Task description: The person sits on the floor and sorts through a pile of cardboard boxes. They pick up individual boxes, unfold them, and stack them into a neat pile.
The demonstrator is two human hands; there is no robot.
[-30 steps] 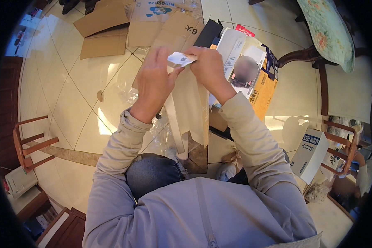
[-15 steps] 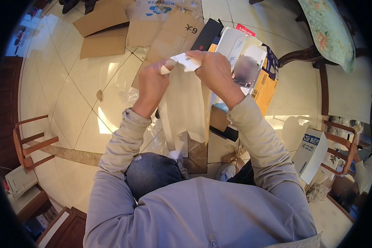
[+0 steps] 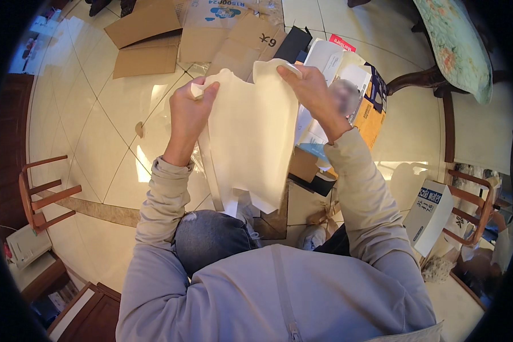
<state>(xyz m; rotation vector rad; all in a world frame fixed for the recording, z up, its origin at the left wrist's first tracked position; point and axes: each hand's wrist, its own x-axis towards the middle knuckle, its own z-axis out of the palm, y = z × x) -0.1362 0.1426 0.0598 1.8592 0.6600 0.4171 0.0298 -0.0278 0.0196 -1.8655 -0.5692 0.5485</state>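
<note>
Two upper ends of the sheet [image 3: 251, 131] are clamped, one in your left hand [image 3: 189, 111], one in your right hand [image 3: 315, 96] (it dips between them); cardboard [image 3: 233, 50] lies beyond your grip.

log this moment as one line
left hand: pinching pale card, far left; right hand: pinching far right; far edge: notched; brown cardboard: on floor
</note>
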